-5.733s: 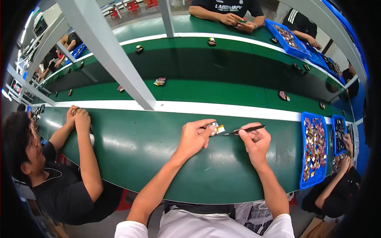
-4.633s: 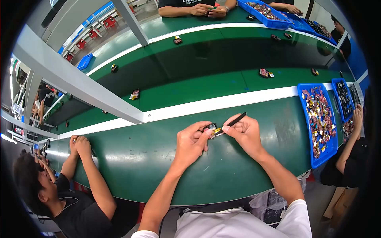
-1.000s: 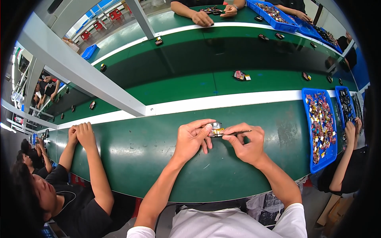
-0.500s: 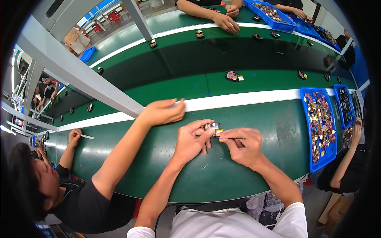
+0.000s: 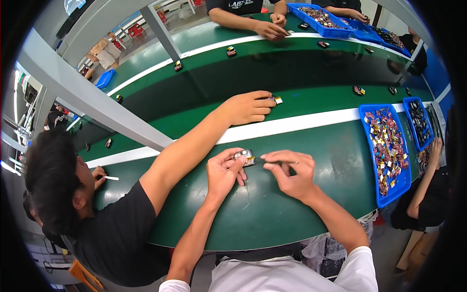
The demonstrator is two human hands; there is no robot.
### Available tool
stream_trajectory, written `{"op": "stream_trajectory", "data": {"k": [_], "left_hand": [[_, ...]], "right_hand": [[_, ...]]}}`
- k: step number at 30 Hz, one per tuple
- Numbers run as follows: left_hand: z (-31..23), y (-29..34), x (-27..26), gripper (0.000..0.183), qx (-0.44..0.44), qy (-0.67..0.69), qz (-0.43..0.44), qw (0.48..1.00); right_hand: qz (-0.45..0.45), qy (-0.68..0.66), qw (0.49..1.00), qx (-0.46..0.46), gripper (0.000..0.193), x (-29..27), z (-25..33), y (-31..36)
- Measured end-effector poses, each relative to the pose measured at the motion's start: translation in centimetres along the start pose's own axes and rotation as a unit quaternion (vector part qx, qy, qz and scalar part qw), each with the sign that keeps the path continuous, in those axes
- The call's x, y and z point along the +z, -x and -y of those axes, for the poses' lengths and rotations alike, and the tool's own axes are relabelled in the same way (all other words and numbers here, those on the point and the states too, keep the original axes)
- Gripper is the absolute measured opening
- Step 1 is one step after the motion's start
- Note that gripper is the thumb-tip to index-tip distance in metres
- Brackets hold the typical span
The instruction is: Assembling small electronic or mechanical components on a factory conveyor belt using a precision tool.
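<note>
Gripping a small silvery part between thumb and fingers of the left hand, above the green table. Pinching with the right hand, apparently on a thin dark tool. Holding the part just left of the right fingertips, yellow side turned toward them, with only a narrow gap between. Pointing the tool roughly leftward at the part's right edge; cannot tell if touching. Too small to read the part's long axis surely. Closest to the left hand, being inside its grip.
</note>
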State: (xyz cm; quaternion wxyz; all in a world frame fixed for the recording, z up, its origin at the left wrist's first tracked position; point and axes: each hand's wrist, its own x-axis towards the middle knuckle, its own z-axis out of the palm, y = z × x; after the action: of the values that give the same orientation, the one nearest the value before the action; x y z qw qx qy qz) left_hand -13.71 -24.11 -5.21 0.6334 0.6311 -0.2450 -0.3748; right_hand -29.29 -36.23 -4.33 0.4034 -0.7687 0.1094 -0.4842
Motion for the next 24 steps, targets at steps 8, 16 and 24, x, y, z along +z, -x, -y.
{"op": "stream_trajectory", "data": {"k": [8,16,24], "left_hand": [[1.2,-0.6,2.8,0.023,0.040,-0.040,-0.008,0.998],[1.2,0.5,3.1,0.023,0.079,-0.057,0.012,0.995],[0.8,1.0,3.0,0.023,0.082,-0.082,-0.002,0.993]], "right_hand": [[-0.120,-0.073,0.974,0.176,0.010,-0.4,-1.7,0.1],[-0.088,-0.054,0.975,0.198,0.012,-1.0,-1.8,0.5],[-0.112,-0.077,0.973,0.185,0.013,-0.7,-1.6,0.8]]}}
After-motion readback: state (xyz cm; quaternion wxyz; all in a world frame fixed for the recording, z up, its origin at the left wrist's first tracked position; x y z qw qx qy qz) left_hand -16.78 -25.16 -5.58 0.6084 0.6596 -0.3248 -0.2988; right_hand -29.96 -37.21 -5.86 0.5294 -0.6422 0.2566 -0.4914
